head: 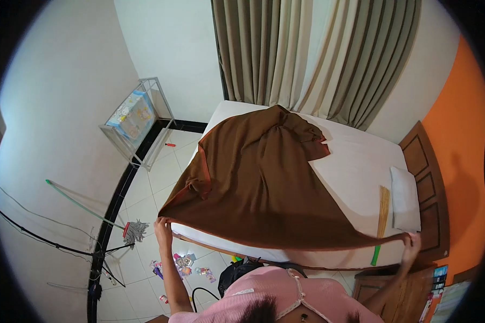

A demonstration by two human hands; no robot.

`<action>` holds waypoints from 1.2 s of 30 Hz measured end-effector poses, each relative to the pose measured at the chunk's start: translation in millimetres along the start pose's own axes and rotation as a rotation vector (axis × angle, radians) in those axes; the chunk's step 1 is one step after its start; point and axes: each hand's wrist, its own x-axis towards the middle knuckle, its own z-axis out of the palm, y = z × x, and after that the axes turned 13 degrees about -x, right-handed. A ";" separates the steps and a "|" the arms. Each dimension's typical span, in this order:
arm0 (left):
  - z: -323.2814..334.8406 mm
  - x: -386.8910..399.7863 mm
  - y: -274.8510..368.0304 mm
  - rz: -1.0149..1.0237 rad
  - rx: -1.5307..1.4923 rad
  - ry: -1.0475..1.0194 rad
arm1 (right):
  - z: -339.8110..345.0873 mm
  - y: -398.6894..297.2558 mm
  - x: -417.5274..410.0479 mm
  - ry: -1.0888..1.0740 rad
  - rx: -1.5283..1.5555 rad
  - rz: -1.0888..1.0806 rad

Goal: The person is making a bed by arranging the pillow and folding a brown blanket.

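Observation:
A brown blanket with reddish-orange edging lies partly bunched over a bed with a white sheet. Its near edge is stretched between my two hands. My left hand grips one corner by the foot end of the bed. Over at the headboard side, my right hand grips the other end of that edge, with my arm spread wide. Near my right hand, a stick broom with a green handle lies on the sheet, its lower part partly behind the blanket's edge. A white pillow rests against the wooden headboard.
Curtains hang behind the bed. A metal rack holds a patterned cloth at the left wall. A mop, cables and small toys are on the left floor. A wooden cabinet stands at lower right.

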 end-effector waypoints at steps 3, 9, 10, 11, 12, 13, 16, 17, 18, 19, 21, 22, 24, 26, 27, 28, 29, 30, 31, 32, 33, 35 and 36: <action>26.2 17.7 10.4 -0.040 -0.081 -0.336 | 62.8 -97.4 -2.4 -0.158 0.222 0.063; 74.8 -21.9 263.5 0.226 -0.952 -0.981 | 176.8 -255.8 -39.2 -0.720 0.717 -0.124; 81.0 -32.0 283.2 0.149 -1.148 -1.064 | 184.2 -276.8 -43.9 -0.834 0.816 -0.095; 86.4 -35.7 290.1 0.148 -1.144 -1.059 | 186.9 -294.3 -44.2 -0.808 0.778 -0.196; 94.0 -36.6 295.8 0.148 -1.115 -1.022 | 186.9 -307.1 -42.6 -0.775 0.733 -0.294; 98.0 -35.9 298.4 0.148 -1.086 -0.983 | 185.9 -316.8 -42.9 -0.752 0.750 -0.296; 85.6 -25.5 298.3 0.146 -0.496 -1.029 | 198.8 -305.1 -40.9 -0.745 0.730 -0.225; 81.8 -27.3 296.9 0.186 -0.557 -0.976 | 206.6 -299.5 -45.0 -0.786 0.817 -0.217; 79.9 -29.5 292.1 0.185 -0.553 -0.973 | 214.0 -293.6 -52.4 -0.828 0.906 -0.207; 79.3 -31.9 286.6 0.170 -0.532 -0.933 | 222.9 -285.6 -59.4 -0.931 0.990 -0.194; 80.6 -40.4 277.9 0.194 -0.676 -0.754 | 220.4 -289.2 -67.7 -1.009 0.970 -0.259; 78.9 -41.6 272.5 0.181 -0.666 -0.752 | 220.2 -290.6 -67.9 -0.953 0.765 -0.407; 58.6 -31.5 290.3 -0.017 -0.629 -0.742 | 231.6 -284.2 -69.2 -1.100 0.922 -0.334; 56.0 -36.6 281.5 -0.039 -0.665 -0.593 | 240.1 -282.9 -61.5 -1.223 0.824 -0.393; 50.6 -36.5 285.1 -0.058 -0.704 -0.529 | 252.4 -277.7 -54.4 -1.190 0.740 -0.575; 42.0 -36.7 291.1 -0.076 -0.741 -0.463 | 261.1 -272.4 -50.1 -1.195 0.746 -0.573; 32.6 -39.2 291.1 -0.141 -0.760 -0.414 | 265.1 -272.9 -43.6 -1.218 0.831 -0.622; 22.4 -41.9 290.2 -0.204 -0.780 -0.365 | 269.2 -273.0 -36.3 -1.238 0.915 -0.670; 8.8 -43.1 290.9 -0.256 -0.714 -0.330 | 274.1 -273.0 -30.5 -1.208 0.889 -0.746; 0.7 -50.2 288.5 -0.304 -0.835 -0.248 | 281.8 -270.4 -30.6 -1.218 0.899 -0.753; -6.2 -57.2 298.9 -0.324 -0.880 -0.063 | 291.9 -263.7 -28.8 -1.219 0.814 -0.834; -20.3 -81.6 274.3 -0.251 -0.619 0.258 | 310.9 -253.5 -27.0 -1.224 0.738 -0.918; -43.4 -86.9 271.2 -0.470 -0.860 0.159 | 321.5 -245.6 -25.4 -1.123 0.648 -0.947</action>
